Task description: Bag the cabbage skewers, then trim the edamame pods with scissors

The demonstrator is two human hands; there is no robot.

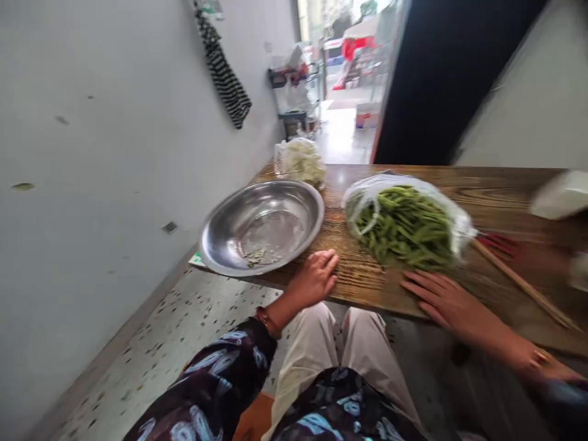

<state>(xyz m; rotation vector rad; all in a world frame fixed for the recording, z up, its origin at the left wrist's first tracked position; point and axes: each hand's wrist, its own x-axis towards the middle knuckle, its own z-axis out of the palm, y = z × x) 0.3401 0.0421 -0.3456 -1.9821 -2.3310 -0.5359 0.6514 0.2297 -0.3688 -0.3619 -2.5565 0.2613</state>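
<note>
My left hand [314, 277] rests at the front edge of the wooden table, close to the rim of a wide steel basin [220, 257]. Its fingers are loosely bent and a little apart, with nothing visible in them. Small pale scraps [258, 256] lie in the bottom of the basin. My right hand [438, 299] lies flat on the table, fingers stretched out, just in front of green bean pods [407, 223]. These pods fill an open white plastic bag [459, 217], and the nearest ones are slightly blurred.
Behind the basin stands a clear bag of pale vegetables [303, 159]. A wooden stick [528, 285] and a blurred red thing [498, 244] are on the right of the table [353, 278]. A striped cloth [227, 86] hangs on the left wall; a doorway opens ahead.
</note>
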